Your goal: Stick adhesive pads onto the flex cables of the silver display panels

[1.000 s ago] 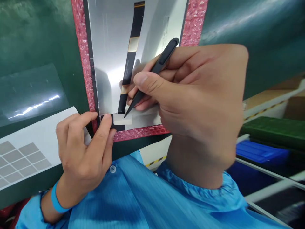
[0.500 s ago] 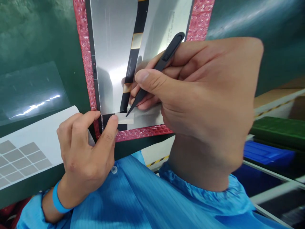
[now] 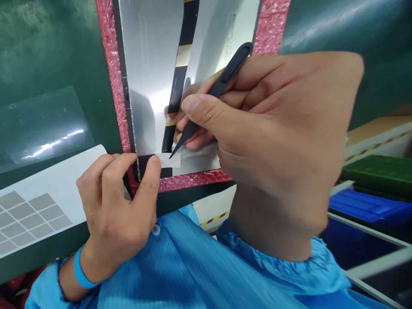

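My right hand is closed on black tweezers, whose tip rests on a pale strip at the lower edge of a silvery panel. A black ribbon with gold-edged bands runs down the panel to that strip. With thumb and index finger apart, my left hand lies at the panel's lower left corner. Its thumb touches the left end of the strip, and its index fingertip touches the panel's left edge. That hand grips nothing.
Pink bubble wrap lies beneath the panel on a green table. At the left are a clear film and a white sheet bearing grey squares. A blue bin stands at the lower right.
The tweezers and both hands hold nearly the same pose. The view has shifted very slightly; nothing has been taken hold of or let go.
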A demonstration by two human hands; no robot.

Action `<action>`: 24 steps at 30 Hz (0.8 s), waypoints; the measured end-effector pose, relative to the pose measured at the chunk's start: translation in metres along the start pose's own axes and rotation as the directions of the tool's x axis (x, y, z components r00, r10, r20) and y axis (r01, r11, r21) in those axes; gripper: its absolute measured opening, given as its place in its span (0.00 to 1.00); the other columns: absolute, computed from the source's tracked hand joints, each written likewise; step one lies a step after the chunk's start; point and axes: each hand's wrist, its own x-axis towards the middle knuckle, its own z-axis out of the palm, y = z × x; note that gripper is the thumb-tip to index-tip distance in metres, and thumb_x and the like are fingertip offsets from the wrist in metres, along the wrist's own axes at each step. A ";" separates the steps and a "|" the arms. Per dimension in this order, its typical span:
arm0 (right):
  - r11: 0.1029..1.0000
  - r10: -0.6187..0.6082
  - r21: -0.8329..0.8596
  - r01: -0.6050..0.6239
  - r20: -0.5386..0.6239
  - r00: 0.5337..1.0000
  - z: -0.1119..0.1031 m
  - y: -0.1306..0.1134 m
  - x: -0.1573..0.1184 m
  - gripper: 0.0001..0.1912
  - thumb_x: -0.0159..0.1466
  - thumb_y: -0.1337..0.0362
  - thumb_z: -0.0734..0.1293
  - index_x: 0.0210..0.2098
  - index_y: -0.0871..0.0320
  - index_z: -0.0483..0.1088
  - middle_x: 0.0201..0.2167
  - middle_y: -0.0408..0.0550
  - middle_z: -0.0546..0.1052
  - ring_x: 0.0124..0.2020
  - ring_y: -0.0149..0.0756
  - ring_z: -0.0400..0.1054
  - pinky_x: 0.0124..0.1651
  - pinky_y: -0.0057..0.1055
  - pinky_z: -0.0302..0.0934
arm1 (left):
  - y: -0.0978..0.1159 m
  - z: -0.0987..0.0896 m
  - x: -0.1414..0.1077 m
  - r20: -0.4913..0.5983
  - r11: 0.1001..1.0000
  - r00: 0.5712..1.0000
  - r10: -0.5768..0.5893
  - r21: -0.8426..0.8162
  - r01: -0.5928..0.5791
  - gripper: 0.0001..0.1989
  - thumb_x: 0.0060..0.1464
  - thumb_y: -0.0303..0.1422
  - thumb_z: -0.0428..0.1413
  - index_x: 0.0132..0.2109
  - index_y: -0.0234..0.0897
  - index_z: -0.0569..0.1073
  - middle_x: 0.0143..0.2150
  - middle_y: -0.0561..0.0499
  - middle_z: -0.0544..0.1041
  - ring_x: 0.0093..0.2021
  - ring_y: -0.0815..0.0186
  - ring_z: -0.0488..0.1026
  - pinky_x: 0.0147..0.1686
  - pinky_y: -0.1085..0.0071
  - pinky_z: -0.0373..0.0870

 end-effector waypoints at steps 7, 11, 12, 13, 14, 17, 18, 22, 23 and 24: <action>0.996 0.037 0.079 -0.036 -0.006 0.999 0.000 0.001 0.001 0.14 0.55 0.45 0.83 0.26 0.43 0.81 0.29 0.50 0.84 0.21 0.45 0.73 0.16 0.43 0.70 | -0.001 0.002 0.000 -0.014 1.000 1.000 0.023 0.006 -0.023 0.19 0.60 0.22 0.65 0.58 0.34 0.81 0.53 0.35 0.77 0.57 0.44 0.74 0.53 0.46 0.75; 0.993 0.023 0.119 -0.022 -0.001 1.000 -0.002 0.001 0.000 0.14 0.54 0.44 0.84 0.28 0.42 0.82 0.31 0.51 0.85 0.21 0.46 0.73 0.15 0.45 0.68 | -0.001 0.000 0.000 0.003 0.999 1.000 0.019 0.041 -0.019 0.18 0.62 0.23 0.64 0.58 0.39 0.80 0.53 0.37 0.77 0.57 0.45 0.74 0.54 0.45 0.76; 0.992 0.020 0.124 -0.020 0.001 1.000 -0.003 0.000 0.000 0.14 0.55 0.45 0.84 0.27 0.43 0.81 0.30 0.51 0.85 0.21 0.45 0.73 0.16 0.44 0.68 | -0.001 0.000 0.000 0.003 0.999 1.000 0.021 0.042 -0.021 0.19 0.62 0.23 0.64 0.58 0.39 0.80 0.53 0.37 0.77 0.57 0.45 0.74 0.54 0.45 0.77; 0.992 0.019 0.125 -0.019 0.004 1.000 -0.003 0.000 -0.001 0.14 0.56 0.46 0.83 0.26 0.44 0.81 0.29 0.50 0.84 0.21 0.45 0.73 0.16 0.44 0.69 | -0.001 0.000 0.000 0.004 0.999 1.000 0.022 0.041 -0.023 0.19 0.62 0.24 0.64 0.58 0.38 0.80 0.53 0.37 0.77 0.57 0.45 0.74 0.54 0.44 0.77; 0.992 0.016 0.122 -0.017 0.007 1.000 -0.003 -0.001 -0.001 0.14 0.58 0.48 0.83 0.25 0.44 0.80 0.29 0.50 0.84 0.21 0.44 0.73 0.17 0.44 0.69 | 0.000 -0.001 0.000 0.011 0.999 1.000 0.021 0.039 -0.021 0.19 0.62 0.24 0.64 0.59 0.38 0.80 0.53 0.36 0.77 0.57 0.44 0.74 0.54 0.43 0.76; 0.997 -0.002 0.082 0.002 -0.002 1.000 -0.003 -0.003 -0.003 0.13 0.62 0.55 0.82 0.26 0.46 0.78 0.27 0.48 0.83 0.21 0.42 0.74 0.17 0.40 0.69 | 0.000 -0.001 0.000 0.035 0.999 0.999 0.001 0.037 -0.003 0.18 0.64 0.24 0.62 0.59 0.41 0.80 0.54 0.36 0.77 0.58 0.44 0.74 0.55 0.41 0.76; 0.998 -0.009 0.065 0.009 -0.007 1.000 -0.003 -0.003 -0.004 0.12 0.63 0.58 0.82 0.27 0.46 0.78 0.27 0.47 0.83 0.20 0.40 0.74 0.17 0.38 0.69 | 0.000 0.000 0.000 0.036 0.999 0.999 0.000 0.040 -0.002 0.19 0.64 0.24 0.62 0.59 0.42 0.79 0.54 0.36 0.77 0.58 0.44 0.74 0.55 0.41 0.76; 0.999 -0.039 0.021 0.040 -0.018 0.999 -0.003 -0.001 -0.005 0.11 0.67 0.68 0.77 0.30 0.48 0.79 0.26 0.44 0.83 0.21 0.34 0.75 0.19 0.30 0.69 | 0.000 0.001 0.000 0.000 0.998 1.000 0.003 0.058 -0.003 0.19 0.63 0.25 0.65 0.58 0.45 0.80 0.53 0.40 0.77 0.58 0.47 0.75 0.56 0.45 0.77; 0.999 -0.052 0.013 0.052 -0.019 0.998 -0.003 0.000 -0.005 0.11 0.68 0.69 0.76 0.31 0.48 0.80 0.26 0.44 0.83 0.21 0.33 0.76 0.19 0.29 0.69 | 0.000 0.001 0.000 0.000 0.998 1.000 -0.001 0.063 0.001 0.19 0.62 0.25 0.65 0.58 0.45 0.80 0.53 0.40 0.77 0.58 0.47 0.75 0.57 0.46 0.77; 0.998 -0.068 0.004 0.068 -0.022 0.997 -0.003 0.000 -0.005 0.11 0.68 0.70 0.76 0.31 0.48 0.80 0.27 0.43 0.83 0.22 0.33 0.76 0.19 0.29 0.69 | 0.000 0.001 0.000 0.000 0.998 1.000 -0.001 0.067 0.001 0.19 0.62 0.25 0.65 0.58 0.45 0.80 0.53 0.40 0.77 0.58 0.48 0.74 0.57 0.47 0.77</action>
